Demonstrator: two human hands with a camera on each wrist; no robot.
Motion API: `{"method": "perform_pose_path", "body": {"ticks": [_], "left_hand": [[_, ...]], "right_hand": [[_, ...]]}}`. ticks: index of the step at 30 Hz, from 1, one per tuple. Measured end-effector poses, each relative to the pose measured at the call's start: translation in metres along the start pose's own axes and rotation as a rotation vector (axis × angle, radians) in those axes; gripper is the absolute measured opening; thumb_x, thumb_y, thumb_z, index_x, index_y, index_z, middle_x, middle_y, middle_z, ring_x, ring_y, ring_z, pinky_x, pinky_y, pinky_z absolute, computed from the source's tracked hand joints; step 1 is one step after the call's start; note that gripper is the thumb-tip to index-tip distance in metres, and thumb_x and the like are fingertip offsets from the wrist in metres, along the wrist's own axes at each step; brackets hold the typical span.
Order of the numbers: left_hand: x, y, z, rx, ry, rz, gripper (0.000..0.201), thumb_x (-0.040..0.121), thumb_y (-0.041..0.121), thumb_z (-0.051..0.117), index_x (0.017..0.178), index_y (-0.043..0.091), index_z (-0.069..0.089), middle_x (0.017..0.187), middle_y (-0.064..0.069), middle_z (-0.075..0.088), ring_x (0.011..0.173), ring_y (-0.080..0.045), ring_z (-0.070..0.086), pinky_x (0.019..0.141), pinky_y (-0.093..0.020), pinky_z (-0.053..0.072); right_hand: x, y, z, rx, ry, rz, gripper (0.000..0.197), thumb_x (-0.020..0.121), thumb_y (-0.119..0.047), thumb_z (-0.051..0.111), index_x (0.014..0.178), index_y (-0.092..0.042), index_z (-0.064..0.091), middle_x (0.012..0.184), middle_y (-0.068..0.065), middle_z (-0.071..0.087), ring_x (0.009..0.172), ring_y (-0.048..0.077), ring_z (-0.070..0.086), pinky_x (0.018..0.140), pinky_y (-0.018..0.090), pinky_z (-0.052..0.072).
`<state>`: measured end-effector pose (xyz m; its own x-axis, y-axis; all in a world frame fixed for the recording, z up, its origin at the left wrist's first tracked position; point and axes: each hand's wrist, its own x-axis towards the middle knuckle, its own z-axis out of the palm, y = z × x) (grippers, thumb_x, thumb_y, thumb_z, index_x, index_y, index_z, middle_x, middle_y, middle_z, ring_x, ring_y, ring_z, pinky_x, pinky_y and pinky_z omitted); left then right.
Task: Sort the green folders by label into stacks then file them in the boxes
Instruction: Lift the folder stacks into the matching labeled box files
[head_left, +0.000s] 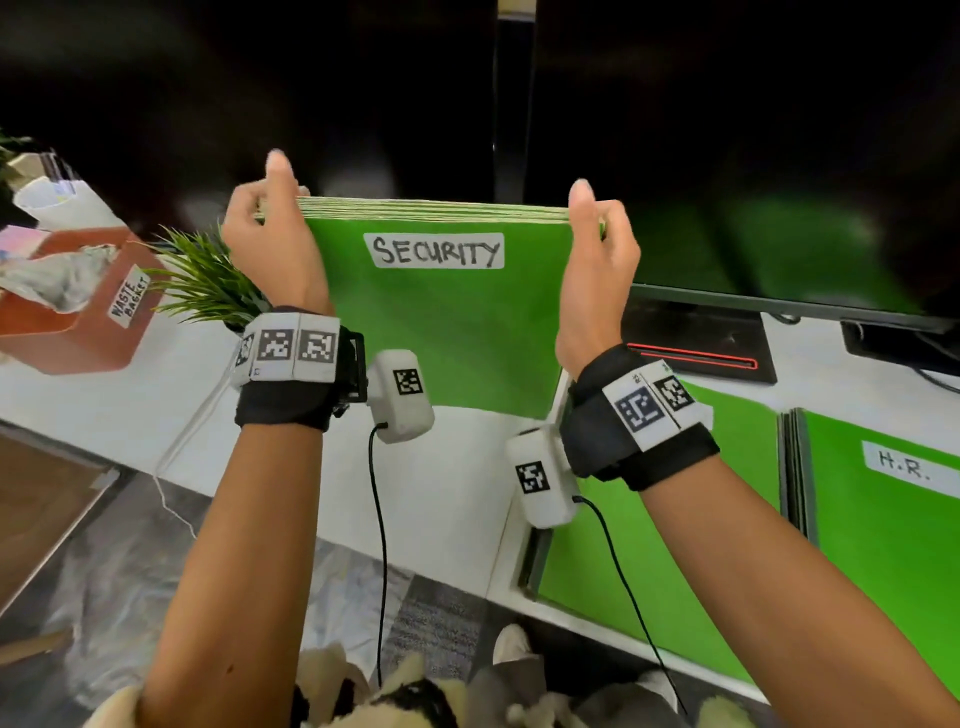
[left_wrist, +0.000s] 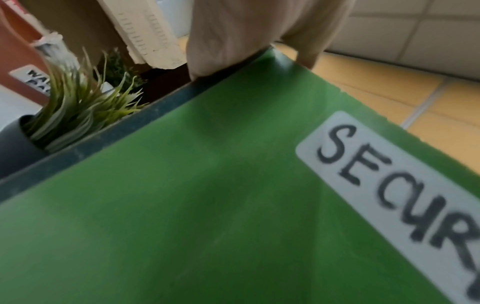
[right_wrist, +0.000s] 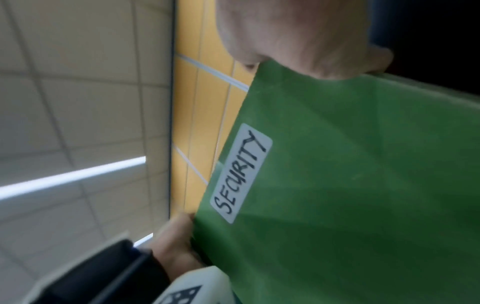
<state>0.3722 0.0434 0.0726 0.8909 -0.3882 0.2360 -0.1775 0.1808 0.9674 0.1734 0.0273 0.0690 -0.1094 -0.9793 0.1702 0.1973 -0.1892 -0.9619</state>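
Note:
A stack of several green folders (head_left: 441, 322) stands upright on the white desk (head_left: 130, 410), its front one labelled SECURITY (head_left: 438, 251). My left hand (head_left: 270, 234) grips the stack's top left corner, thumb on the near face. My right hand (head_left: 597, 234) grips the top right corner the same way. The left wrist view shows the folder face (left_wrist: 207, 205) with my left hand (left_wrist: 233, 45) at its corner. In the right wrist view my right hand (right_wrist: 298, 45) holds the folder (right_wrist: 350, 185) by its corner. To the right, a green folder stack labelled H.R. (head_left: 883, 519) lies flat, and another green stack (head_left: 675, 571) lies beside it.
A brown box labelled WASTE BASKET (head_left: 83, 312) holds crumpled paper at the left. A potted plant (head_left: 208, 280) stands just left of the held stack. A dark monitor (head_left: 779, 156) and its stand (head_left: 701, 338) lie behind on the right. The desk's front edge runs diagonally below my wrists.

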Motion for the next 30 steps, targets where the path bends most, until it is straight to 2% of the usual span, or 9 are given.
{"method": "perform_pose_path", "body": {"ticks": [3, 7, 9, 10, 12, 14, 16, 25, 30], "left_hand": [[0.008, -0.001, -0.003, 0.057, -0.027, -0.005, 0.030, 0.080, 0.007, 0.046, 0.058, 0.021, 0.061, 0.062, 0.011, 0.061, 0.063, -0.008, 0.055, 0.067, -0.024, 0.044], [-0.004, -0.004, -0.005, 0.015, -0.112, -0.057, 0.036, 0.097, 0.027, 0.041, 0.062, 0.022, 0.050, 0.063, 0.010, 0.048, 0.059, -0.003, 0.046, 0.063, -0.013, 0.040], [-0.013, -0.018, -0.010, -0.006, -0.174, -0.074, 0.024, 0.097, 0.030, 0.045, 0.081, 0.017, 0.056, 0.071, 0.009, 0.049, 0.064, -0.002, 0.048, 0.065, -0.014, 0.043], [-0.018, -0.025, -0.013, 0.013, -0.208, -0.083, 0.020, 0.096, 0.026, 0.049, 0.100, 0.009, 0.059, 0.083, 0.007, 0.055, 0.074, -0.003, 0.053, 0.068, -0.010, 0.046], [-0.023, -0.047, -0.023, 0.102, -0.299, -0.120, 0.050, 0.089, 0.023, 0.061, 0.129, -0.003, 0.044, 0.118, -0.003, 0.057, 0.105, -0.012, 0.056, 0.088, -0.014, 0.050], [-0.028, -0.066, -0.032, 0.243, -0.371, -0.154, 0.090, 0.076, 0.034, 0.072, 0.143, -0.003, 0.025, 0.145, -0.012, 0.039, 0.134, -0.021, 0.039, 0.112, -0.035, 0.035], [-0.036, -0.074, -0.037, 0.372, -0.433, -0.165, 0.101, 0.075, 0.030, 0.075, 0.147, -0.001, 0.012, 0.153, -0.015, 0.026, 0.142, -0.025, 0.025, 0.117, -0.042, 0.023], [-0.061, -0.022, -0.012, 0.408, -0.404, 0.055, 0.074, 0.085, 0.012, 0.065, 0.144, -0.002, 0.022, 0.149, -0.013, 0.034, 0.138, -0.021, 0.031, 0.107, -0.015, 0.020], [-0.082, 0.041, 0.033, 0.309, -0.477, 0.197, 0.068, 0.082, 0.019, 0.069, 0.138, 0.001, 0.034, 0.137, -0.013, 0.048, 0.128, -0.021, 0.044, 0.111, -0.031, 0.033]], "right_hand": [[0.006, 0.000, 0.005, 0.017, 0.021, 0.015, 0.036, 0.092, -0.011, 0.041, 0.060, -0.020, 0.028, 0.059, -0.008, 0.026, 0.053, 0.006, 0.024, 0.057, 0.027, 0.022], [0.003, 0.007, 0.001, -0.050, -0.025, 0.001, 0.023, 0.100, -0.019, 0.032, 0.079, -0.022, 0.039, 0.071, -0.008, 0.038, 0.058, -0.006, 0.037, 0.061, 0.012, 0.033], [-0.002, 0.021, -0.006, -0.119, -0.123, 0.058, 0.020, 0.100, -0.029, 0.035, 0.118, -0.023, 0.040, 0.109, -0.001, 0.052, 0.095, -0.007, 0.045, 0.086, 0.010, 0.033], [-0.007, 0.029, -0.010, -0.197, -0.168, 0.100, 0.042, 0.099, -0.030, 0.038, 0.137, -0.016, 0.027, 0.135, 0.006, 0.043, 0.118, 0.001, 0.039, 0.097, 0.013, 0.025], [-0.016, 0.047, -0.019, -0.347, -0.231, 0.175, 0.067, 0.097, -0.024, 0.046, 0.146, -0.002, 0.007, 0.154, 0.012, 0.017, 0.138, 0.012, 0.020, 0.098, 0.010, 0.013], [-0.021, 0.064, -0.028, -0.444, -0.263, 0.221, 0.069, 0.094, -0.017, 0.051, 0.145, 0.000, 0.007, 0.154, 0.014, 0.018, 0.138, 0.013, 0.022, 0.101, 0.010, 0.015], [-0.023, 0.073, -0.035, -0.528, -0.304, 0.260, 0.065, 0.095, -0.011, 0.050, 0.144, 0.001, 0.010, 0.153, 0.017, 0.021, 0.141, 0.021, 0.022, 0.107, 0.019, 0.018], [-0.008, 0.049, -0.071, -0.538, -0.219, 0.182, 0.065, 0.096, -0.013, 0.047, 0.148, -0.005, 0.009, 0.155, 0.010, 0.020, 0.144, 0.024, 0.017, 0.116, 0.031, 0.015], [0.016, -0.011, -0.117, -0.433, -0.092, 0.012, 0.055, 0.094, -0.010, 0.050, 0.142, -0.008, 0.024, 0.146, 0.006, 0.038, 0.132, 0.016, 0.035, 0.117, 0.039, 0.024]]}}
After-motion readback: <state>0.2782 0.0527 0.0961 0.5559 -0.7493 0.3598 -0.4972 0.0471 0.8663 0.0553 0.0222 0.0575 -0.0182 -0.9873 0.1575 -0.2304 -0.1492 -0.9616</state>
